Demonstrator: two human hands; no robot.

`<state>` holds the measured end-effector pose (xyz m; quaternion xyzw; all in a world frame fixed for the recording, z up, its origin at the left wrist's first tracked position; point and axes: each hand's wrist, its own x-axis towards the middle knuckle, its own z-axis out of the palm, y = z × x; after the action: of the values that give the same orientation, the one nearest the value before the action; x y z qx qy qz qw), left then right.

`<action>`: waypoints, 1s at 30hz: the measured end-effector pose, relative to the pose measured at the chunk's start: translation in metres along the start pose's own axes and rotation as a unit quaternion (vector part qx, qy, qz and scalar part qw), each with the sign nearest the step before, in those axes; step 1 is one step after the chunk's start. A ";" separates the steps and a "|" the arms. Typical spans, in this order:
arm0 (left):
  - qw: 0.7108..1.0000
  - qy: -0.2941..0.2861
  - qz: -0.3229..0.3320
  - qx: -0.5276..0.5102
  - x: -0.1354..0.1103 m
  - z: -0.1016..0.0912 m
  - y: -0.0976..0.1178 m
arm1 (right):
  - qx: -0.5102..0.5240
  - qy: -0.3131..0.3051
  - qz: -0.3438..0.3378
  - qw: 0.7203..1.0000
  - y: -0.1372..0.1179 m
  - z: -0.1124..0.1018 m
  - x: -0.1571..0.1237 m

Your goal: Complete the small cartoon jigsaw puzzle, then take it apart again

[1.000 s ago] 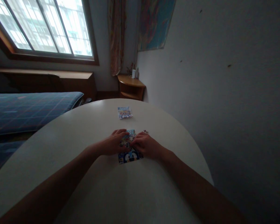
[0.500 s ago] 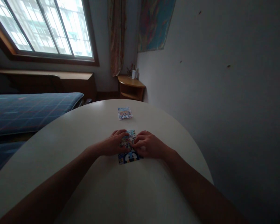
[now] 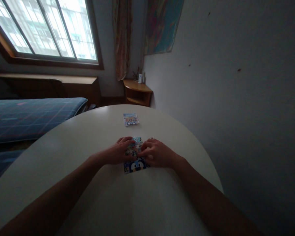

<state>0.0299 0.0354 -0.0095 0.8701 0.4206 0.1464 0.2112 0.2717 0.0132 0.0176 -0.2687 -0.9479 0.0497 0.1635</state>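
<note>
A small colourful jigsaw puzzle (image 3: 135,164) lies flat on the round white table (image 3: 88,147). My left hand (image 3: 118,152) rests on its left edge, fingers laid flat on the pieces. On the puzzle's right side, my right hand (image 3: 156,154) has its fingers curled, fingertips pressed down on the picture near the middle. The two hands almost touch. Whether the right fingers pinch a loose piece is hidden. A small picture card (image 3: 130,119) lies farther back on the table, apart from both hands.
The table's right edge runs close to a grey wall (image 3: 236,98). A blue checked bed (image 3: 31,114) stands to the left. A wooden corner shelf (image 3: 137,91) and a window (image 3: 44,29) are at the back.
My right hand has slid slightly left and forward over the puzzle, covering the loose bits seen at its top right corner. My left hand has stayed in place.
</note>
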 end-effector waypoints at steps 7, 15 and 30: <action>1.000 -0.005 -0.008 -0.008 0.000 -0.002 0.003 | 0.046 0.017 0.012 0.999 0.006 -0.007 -0.003; 0.999 -0.027 -0.026 -0.006 0.000 -0.005 0.007 | 0.105 -0.002 0.051 0.993 0.017 -0.015 -0.012; 1.000 -0.008 0.020 0.010 -0.003 0.001 0.001 | 0.015 0.047 0.213 0.976 0.046 0.000 -0.019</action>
<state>0.0293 0.0327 -0.0101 0.8815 0.4029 0.1392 0.2030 0.3091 0.0425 0.0038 -0.4643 -0.8591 0.0850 0.1979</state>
